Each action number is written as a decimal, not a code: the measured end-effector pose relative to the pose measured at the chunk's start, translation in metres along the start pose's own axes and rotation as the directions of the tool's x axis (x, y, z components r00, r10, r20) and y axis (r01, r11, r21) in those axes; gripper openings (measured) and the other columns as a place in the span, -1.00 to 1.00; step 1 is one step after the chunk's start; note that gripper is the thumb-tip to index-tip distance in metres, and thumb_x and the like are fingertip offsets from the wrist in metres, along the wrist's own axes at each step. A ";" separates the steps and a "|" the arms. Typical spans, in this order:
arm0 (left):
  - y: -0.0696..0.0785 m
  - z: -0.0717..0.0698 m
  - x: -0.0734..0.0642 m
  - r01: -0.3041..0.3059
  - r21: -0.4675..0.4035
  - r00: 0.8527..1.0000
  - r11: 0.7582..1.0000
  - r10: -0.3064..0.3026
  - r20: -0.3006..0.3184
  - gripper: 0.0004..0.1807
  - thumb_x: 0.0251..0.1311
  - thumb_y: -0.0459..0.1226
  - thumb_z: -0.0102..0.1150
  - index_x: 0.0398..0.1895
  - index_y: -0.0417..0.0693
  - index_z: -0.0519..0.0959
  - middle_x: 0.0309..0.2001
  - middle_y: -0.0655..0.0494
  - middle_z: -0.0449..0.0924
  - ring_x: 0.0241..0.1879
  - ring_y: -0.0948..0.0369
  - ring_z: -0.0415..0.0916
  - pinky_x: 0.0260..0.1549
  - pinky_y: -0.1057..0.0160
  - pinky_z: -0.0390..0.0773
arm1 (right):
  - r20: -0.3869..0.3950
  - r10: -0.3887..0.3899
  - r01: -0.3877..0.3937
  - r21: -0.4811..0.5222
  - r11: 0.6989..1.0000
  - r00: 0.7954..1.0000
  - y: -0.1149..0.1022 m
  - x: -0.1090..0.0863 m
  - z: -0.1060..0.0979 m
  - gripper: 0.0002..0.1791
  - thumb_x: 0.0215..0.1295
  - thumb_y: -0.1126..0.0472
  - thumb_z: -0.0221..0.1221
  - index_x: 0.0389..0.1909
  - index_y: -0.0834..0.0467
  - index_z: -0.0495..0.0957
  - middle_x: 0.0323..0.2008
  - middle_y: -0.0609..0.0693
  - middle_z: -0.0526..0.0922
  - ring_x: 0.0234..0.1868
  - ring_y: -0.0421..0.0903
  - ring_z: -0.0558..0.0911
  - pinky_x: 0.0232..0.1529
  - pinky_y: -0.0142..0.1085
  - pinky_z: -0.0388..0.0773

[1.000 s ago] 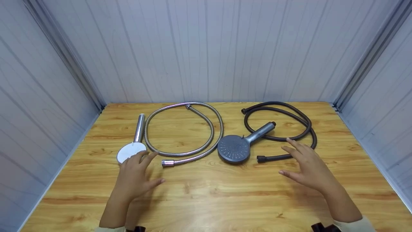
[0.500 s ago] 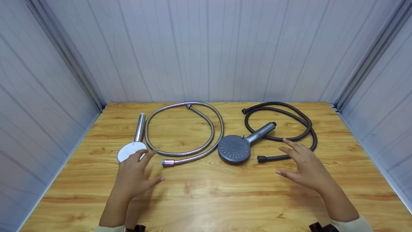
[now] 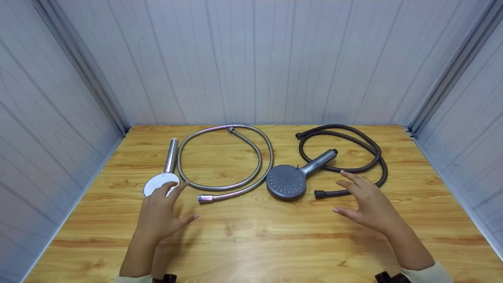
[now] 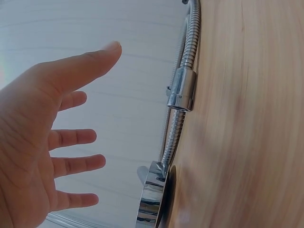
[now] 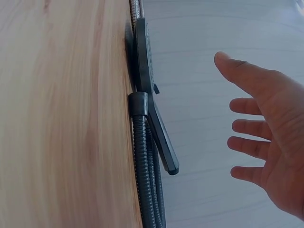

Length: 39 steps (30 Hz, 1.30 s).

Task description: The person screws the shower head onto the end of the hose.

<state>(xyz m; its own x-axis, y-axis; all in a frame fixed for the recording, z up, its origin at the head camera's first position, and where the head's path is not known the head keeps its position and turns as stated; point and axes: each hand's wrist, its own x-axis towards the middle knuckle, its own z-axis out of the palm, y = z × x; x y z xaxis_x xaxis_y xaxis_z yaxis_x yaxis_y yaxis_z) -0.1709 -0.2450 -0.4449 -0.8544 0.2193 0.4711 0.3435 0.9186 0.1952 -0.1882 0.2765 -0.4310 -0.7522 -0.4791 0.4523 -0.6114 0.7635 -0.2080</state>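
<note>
My left hand hovers above the table with fingers spread, nearest a chrome shower head with a white face, part of which it hides. In the left wrist view that palm holds nothing. To its right a silver shower hose lies in a loop. My right hand, also spread and holding nothing, is over the table by the end of a black shower hose. A dark grey shower head lies face up between the two hoses, its handle resting across the black hose.
The wooden table carries all these things. A pale panelled wall rises behind it. Side walls stand at its left and right edges.
My right hand has drifted slightly to the left. The left hand has barely shifted. Both shower heads and both hoses lie as before.
</note>
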 end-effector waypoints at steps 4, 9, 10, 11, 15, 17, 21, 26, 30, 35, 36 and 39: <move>-0.001 0.000 0.000 -0.008 -0.009 1.000 1.000 0.008 -0.025 -0.06 -0.31 0.18 0.55 0.27 0.10 0.50 0.07 -0.19 0.50 -0.09 -0.18 0.51 -0.28 -0.20 0.49 | 0.002 -0.014 0.014 -0.005 1.000 1.000 -0.001 0.003 0.001 -0.24 -0.07 -0.02 0.51 0.15 0.24 0.53 0.30 0.21 0.39 0.22 0.26 0.41 0.11 0.23 0.33; -0.004 0.001 -0.001 -0.019 -0.022 0.998 1.000 0.018 -0.059 -0.08 -0.33 0.15 0.57 0.24 0.07 0.52 0.05 -0.20 0.52 -0.13 -0.19 0.53 -0.37 -0.16 0.50 | 0.001 -0.041 0.041 -0.002 0.999 0.999 -0.002 0.006 0.002 -0.25 -0.07 -0.03 0.51 0.14 0.23 0.53 0.29 0.20 0.40 0.22 0.24 0.41 0.10 0.21 0.36; -0.004 0.001 -0.002 -0.017 -0.021 0.998 1.000 0.016 -0.061 -0.08 -0.33 0.15 0.57 0.23 0.07 0.53 0.04 -0.20 0.52 -0.14 -0.19 0.53 -0.38 -0.16 0.49 | 0.000 -0.047 0.047 -0.001 0.999 0.999 -0.002 0.007 0.002 -0.25 -0.07 -0.03 0.51 0.14 0.23 0.53 0.29 0.20 0.40 0.22 0.23 0.41 0.10 0.20 0.36; -0.005 0.001 -0.002 -0.015 -0.022 0.998 1.000 0.014 -0.062 -0.08 -0.34 0.14 0.58 0.23 0.07 0.53 0.04 -0.20 0.53 -0.15 -0.19 0.53 -0.39 -0.15 0.49 | -0.001 -0.052 0.052 0.000 0.999 0.999 -0.003 0.008 0.002 -0.25 -0.08 -0.03 0.51 0.14 0.23 0.53 0.29 0.20 0.40 0.22 0.23 0.41 0.10 0.19 0.37; -0.007 0.001 -0.003 -0.005 -0.022 0.998 1.000 0.004 -0.062 -0.11 -0.33 0.13 0.58 0.19 0.03 0.55 0.03 -0.21 0.52 -0.13 -0.18 0.53 -0.37 -0.16 0.49 | 0.002 -0.060 0.060 0.000 0.998 0.998 -0.004 0.011 0.002 -0.24 -0.07 -0.04 0.51 0.15 0.21 0.53 0.28 0.19 0.41 0.22 0.22 0.42 0.09 0.17 0.39; -0.007 0.000 -0.004 0.000 -0.024 0.998 1.000 -0.001 -0.060 -0.13 -0.33 0.12 0.59 0.17 0.01 0.57 0.04 -0.21 0.52 -0.12 -0.19 0.52 -0.35 -0.18 0.49 | 0.005 -0.062 0.062 -0.001 0.998 0.998 -0.005 0.013 0.002 -0.24 -0.06 -0.05 0.50 0.15 0.20 0.52 0.28 0.18 0.41 0.22 0.21 0.42 0.09 0.16 0.40; -0.008 -0.002 -0.005 0.016 -0.030 0.999 0.999 -0.017 -0.049 -0.15 -0.30 0.11 0.58 0.15 -0.02 0.58 0.05 -0.20 0.52 -0.09 -0.19 0.52 -0.31 -0.21 0.49 | 0.002 -0.077 0.077 -0.001 0.997 0.997 -0.007 0.016 0.002 -0.25 -0.05 -0.05 0.50 0.15 0.22 0.53 0.28 0.18 0.41 0.21 0.20 0.42 0.09 0.15 0.40; -0.009 -0.005 -0.005 0.042 -0.037 0.998 0.998 -0.043 -0.036 -0.19 -0.27 0.10 0.57 0.13 -0.05 0.58 0.08 -0.19 0.50 -0.03 -0.19 0.50 -0.26 -0.26 0.47 | -0.006 -0.097 0.097 0.000 0.995 0.995 -0.010 0.020 0.002 -0.25 -0.06 -0.05 0.50 0.13 0.24 0.53 0.28 0.20 0.41 0.22 0.21 0.42 0.11 0.13 0.39; -0.010 -0.005 -0.005 0.051 -0.028 0.998 0.998 -0.052 -0.028 -0.20 -0.27 0.10 0.57 0.11 -0.06 0.60 0.08 -0.18 0.50 -0.01 -0.18 0.48 -0.25 -0.26 0.46 | 0.003 -0.095 0.095 -0.002 0.995 0.995 -0.012 0.022 0.002 -0.24 -0.06 -0.06 0.50 0.14 0.24 0.53 0.29 0.19 0.40 0.22 0.21 0.41 0.12 0.13 0.39; -0.015 -0.005 -0.003 0.035 -0.024 0.998 0.999 -0.036 -0.046 -0.21 -0.29 0.11 0.57 0.08 -0.02 0.60 0.06 -0.19 0.51 -0.03 -0.19 0.49 -0.27 -0.25 0.48 | 0.010 -0.093 0.093 -0.005 0.996 0.996 -0.014 0.024 0.002 -0.24 -0.05 -0.07 0.49 0.15 0.23 0.53 0.30 0.17 0.40 0.22 0.20 0.42 0.11 0.14 0.38; -0.016 -0.005 -0.004 0.032 -0.023 0.998 0.999 -0.033 -0.051 -0.22 -0.30 0.11 0.58 0.07 -0.03 0.60 0.05 -0.19 0.51 -0.03 -0.19 0.49 -0.27 -0.25 0.48 | 0.009 -0.096 0.096 -0.006 0.995 0.995 -0.014 0.024 0.002 -0.25 -0.05 -0.08 0.49 0.15 0.22 0.53 0.29 0.17 0.40 0.22 0.20 0.42 0.11 0.14 0.38; -0.018 -0.005 -0.004 0.025 -0.024 0.998 0.999 -0.026 -0.060 -0.21 -0.30 0.11 0.57 0.06 -0.07 0.60 0.05 -0.20 0.51 -0.02 -0.19 0.48 -0.27 -0.25 0.48 | 0.002 -0.104 0.104 -0.007 0.995 0.995 -0.015 0.026 0.002 -0.25 -0.06 -0.07 0.49 0.14 0.21 0.54 0.28 0.16 0.42 0.21 0.19 0.44 0.11 0.13 0.39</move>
<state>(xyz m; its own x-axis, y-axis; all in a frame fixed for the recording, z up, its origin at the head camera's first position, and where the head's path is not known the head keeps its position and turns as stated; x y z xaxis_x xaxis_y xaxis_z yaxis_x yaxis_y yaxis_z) -0.1714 -0.2637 -0.4458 -0.8381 0.1752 0.5166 0.3315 0.9157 0.2273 -0.1991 0.2519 -0.4179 -0.6849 -0.5573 0.4695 -0.6848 0.7124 -0.1535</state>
